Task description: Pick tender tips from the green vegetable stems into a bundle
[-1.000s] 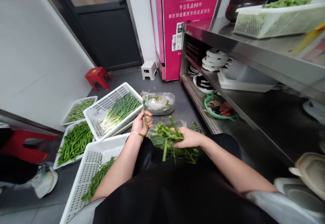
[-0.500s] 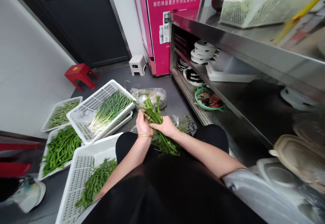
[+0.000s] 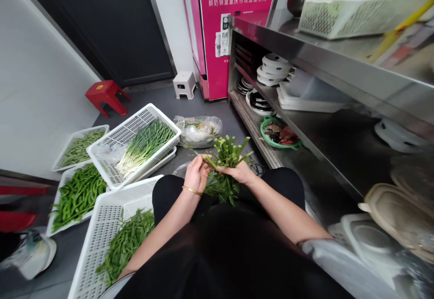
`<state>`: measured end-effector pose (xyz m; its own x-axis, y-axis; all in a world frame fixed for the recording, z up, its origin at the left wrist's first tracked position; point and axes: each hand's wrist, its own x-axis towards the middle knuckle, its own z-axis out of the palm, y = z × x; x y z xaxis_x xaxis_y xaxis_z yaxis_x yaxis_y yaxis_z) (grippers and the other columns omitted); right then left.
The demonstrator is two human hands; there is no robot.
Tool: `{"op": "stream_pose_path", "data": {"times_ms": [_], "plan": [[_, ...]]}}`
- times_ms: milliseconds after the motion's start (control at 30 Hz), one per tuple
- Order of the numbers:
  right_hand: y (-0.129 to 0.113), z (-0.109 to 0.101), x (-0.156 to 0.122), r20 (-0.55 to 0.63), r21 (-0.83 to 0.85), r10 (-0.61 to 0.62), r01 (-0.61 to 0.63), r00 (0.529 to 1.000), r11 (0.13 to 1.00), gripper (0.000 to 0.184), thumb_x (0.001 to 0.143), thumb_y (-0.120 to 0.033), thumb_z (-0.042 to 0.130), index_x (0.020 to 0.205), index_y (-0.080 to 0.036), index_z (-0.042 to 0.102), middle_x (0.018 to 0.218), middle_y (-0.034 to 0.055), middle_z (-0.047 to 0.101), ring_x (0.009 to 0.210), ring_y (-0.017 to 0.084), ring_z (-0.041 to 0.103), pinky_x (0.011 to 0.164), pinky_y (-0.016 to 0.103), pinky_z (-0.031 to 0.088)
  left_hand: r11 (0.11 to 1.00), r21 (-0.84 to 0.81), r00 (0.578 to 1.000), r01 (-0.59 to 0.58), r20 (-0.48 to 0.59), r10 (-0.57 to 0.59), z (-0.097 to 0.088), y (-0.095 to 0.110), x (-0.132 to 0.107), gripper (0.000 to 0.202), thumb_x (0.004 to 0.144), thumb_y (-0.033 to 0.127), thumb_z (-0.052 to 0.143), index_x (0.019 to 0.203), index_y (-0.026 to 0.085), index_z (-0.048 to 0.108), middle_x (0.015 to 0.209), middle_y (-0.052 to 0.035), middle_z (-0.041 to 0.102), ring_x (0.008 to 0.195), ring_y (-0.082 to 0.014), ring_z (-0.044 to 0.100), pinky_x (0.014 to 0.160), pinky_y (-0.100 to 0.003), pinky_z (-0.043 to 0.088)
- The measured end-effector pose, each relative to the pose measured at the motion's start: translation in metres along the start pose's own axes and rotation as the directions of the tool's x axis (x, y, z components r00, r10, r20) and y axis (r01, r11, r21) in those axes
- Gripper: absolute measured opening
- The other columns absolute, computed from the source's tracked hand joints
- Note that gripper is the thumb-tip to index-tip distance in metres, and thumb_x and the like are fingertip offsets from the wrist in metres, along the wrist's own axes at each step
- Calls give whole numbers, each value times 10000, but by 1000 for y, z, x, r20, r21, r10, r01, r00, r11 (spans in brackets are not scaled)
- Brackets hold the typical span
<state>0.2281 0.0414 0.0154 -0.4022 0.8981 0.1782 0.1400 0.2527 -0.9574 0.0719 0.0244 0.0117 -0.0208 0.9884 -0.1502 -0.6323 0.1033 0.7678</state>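
Both hands have drawn in closer to the lap since half a second ago, and the bunch of green stems (image 3: 228, 154) now stands more upright, its cut ends fanned upward rather than leaning away to the left. Her right hand (image 3: 240, 172) is closed round the middle of the bunch, fingers wrapped so the stems sprout above the fist and the leafy ends hang below, over the black apron. Beside it, touching the same bunch, the left hand (image 3: 197, 176) is half curled, its thumb and fingertips pinching a single stem at the bunch's left edge; a gold bangle (image 3: 191, 190) sits on that wrist.

Taking the bunch as the mark: just left and below it lies a white basket (image 3: 101, 231) with a heap of trimmed greens. Farther left and beyond sits another white basket of scallions (image 3: 145, 140), propped on a tray, with green beans (image 3: 77, 195) to its left. Just beyond the bunch, on the floor, is a clear plastic bag (image 3: 198, 131). To the right runs the steel shelf (image 3: 325, 132) with stacked plates.
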Motion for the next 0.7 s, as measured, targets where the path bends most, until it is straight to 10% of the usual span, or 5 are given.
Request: {"op": "stream_pose_path", "data": {"times_ms": [233,400,533,700], "plan": [[-6,14,-13,361,-48,-139,167,922,985,283,662,-375,652,560,-137,539,551,-19,534,518,82,457,536,199,427,997,29,991,78,109,-81,5,3,-3,208,673,315,705,617,152,590,551,-4,539,538,-119,526,497,-228,417],[-15,1,-20,329,-42,-78,97,941,994,234,645,-344,679,634,-127,593,590,-11,573,564,95,503,535,192,433,987,148,995,-63,90,50,-5,22,-1,226,728,298,650,600,143,546,555,13,501,498,-95,489,470,-214,397],[-21,-20,-14,71,148,23,-33,997,988,246,646,-332,697,770,-124,651,652,13,622,541,111,544,536,226,455,956,291,971,-26,235,-45,-6,31,-11,273,782,334,581,595,144,523,529,7,486,471,-117,488,450,-244,397],[-33,-5,0,-232,330,169,-86,958,940,296,647,-347,697,838,-126,649,576,-9,598,453,97,520,487,230,457,895,442,944,-58,316,-95,3,20,-20,301,804,364,555,607,138,534,548,2,510,501,-121,505,493,-255,420]]}}
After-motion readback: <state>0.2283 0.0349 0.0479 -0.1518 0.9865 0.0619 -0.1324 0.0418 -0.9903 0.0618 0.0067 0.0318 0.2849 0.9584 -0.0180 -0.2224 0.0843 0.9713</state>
